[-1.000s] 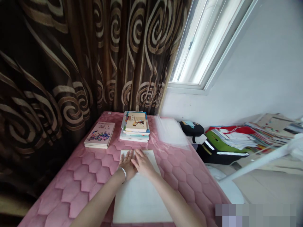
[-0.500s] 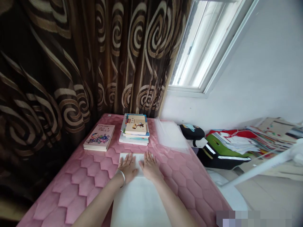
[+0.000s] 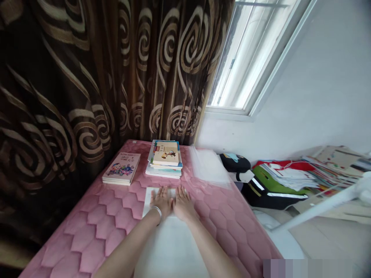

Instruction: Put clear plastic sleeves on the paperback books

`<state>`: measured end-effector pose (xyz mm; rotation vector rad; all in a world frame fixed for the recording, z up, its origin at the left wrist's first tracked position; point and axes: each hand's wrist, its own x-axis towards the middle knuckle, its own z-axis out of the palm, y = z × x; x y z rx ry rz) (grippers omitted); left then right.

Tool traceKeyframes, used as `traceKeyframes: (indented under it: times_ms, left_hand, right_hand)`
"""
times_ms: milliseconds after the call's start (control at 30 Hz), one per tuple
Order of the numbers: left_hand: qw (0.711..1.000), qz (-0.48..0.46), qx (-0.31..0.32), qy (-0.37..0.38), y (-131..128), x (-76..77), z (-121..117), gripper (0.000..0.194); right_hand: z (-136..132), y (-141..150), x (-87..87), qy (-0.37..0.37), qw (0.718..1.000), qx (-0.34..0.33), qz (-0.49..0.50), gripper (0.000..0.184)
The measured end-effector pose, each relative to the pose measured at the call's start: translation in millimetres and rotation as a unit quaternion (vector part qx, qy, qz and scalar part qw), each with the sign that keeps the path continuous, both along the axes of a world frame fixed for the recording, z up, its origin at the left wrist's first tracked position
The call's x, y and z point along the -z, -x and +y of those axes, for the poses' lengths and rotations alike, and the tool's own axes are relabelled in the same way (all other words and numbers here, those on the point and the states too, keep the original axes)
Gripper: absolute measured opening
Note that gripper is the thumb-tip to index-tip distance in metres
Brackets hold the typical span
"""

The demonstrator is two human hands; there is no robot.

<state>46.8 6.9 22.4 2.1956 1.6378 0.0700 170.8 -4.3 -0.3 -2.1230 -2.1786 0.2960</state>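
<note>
Left hand (image 3: 162, 201) and right hand (image 3: 183, 204) now closer together, both spread flat, likely pressing white sheet (image 3: 171, 247) beneath.

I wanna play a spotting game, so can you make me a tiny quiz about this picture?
1. True or false: the left hand and the right hand are both touching the curtain.
2. Which wrist wears the silver bracelet?
A) left
B) right
C) neither
3. Fill in the missing colour: the padded cover under the piles of books is ____.

Key: 1 false; 2 A; 3 pink.
</note>
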Motion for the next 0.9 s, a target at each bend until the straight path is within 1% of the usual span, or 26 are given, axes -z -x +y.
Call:
traceKeyframes:
  times_ms: [133,233,300,400,533,567,600,700,733,800,900]
  left_hand:
    - [0.998,0.047,-0.037,-0.017,28.8,0.1,2.6,0.066]
    - [0.995,0.068,-0.07,-0.019,42.9,-0.6,2.3,0.068]
    - [0.994,0.07,-0.084,-0.022,46.8,-0.2,1.6,0.068]
    - [0.994,0.066,-0.088,-0.025,46.8,2.0,0.9,0.069]
    - [0.995,0.049,-0.087,-0.027,45.4,4.4,0.9,0.071]
    - [0.995,0.046,-0.087,-0.027,45.7,4.5,1.0,0.072]
    - [0.995,0.044,-0.085,-0.026,46.3,4.4,1.1,0.071]
    - [0.996,0.059,-0.06,-0.013,48.8,4.5,1.9,0.067]
    - [0.997,0.066,-0.05,-0.01,49.5,4.8,2.3,0.065]
    - [0.996,0.071,-0.045,-0.01,50.0,5.7,3.1,0.064]
    - [0.995,0.055,-0.075,-0.018,49.1,6.7,3.8,0.067]
  right_hand:
    - [-1.2,2.0,-3.6,0.001,1.0,0.009,0.009,0.064]
    - [-2.9,2.5,-5.8,-0.003,1.0,0.009,0.009,0.064]
    - [-3.4,1.9,-6.1,-0.007,1.0,0.008,0.009,0.064]
    - [-2.5,1.2,-7.8,-0.004,1.0,0.009,0.007,0.064]
    - [0.3,12.6,-18.4,0.032,0.999,0.032,0.002,0.061]
    - [1.1,19.1,-21.5,0.034,0.999,0.022,0.013,0.06]
    - [1.8,27.0,-24.0,0.029,0.999,-0.002,0.031,0.059]
    - [4.4,51.4,-25.2,0.009,0.988,-0.11,0.107,0.057]
    - [5.3,57.1,-23.4,0.009,0.984,-0.131,0.122,0.057]
    - [6.8,60.8,-18.3,0.015,0.982,-0.143,0.126,0.059]
    - [7.0,45.6,-11.8,0.013,0.989,-0.112,0.095,0.062]
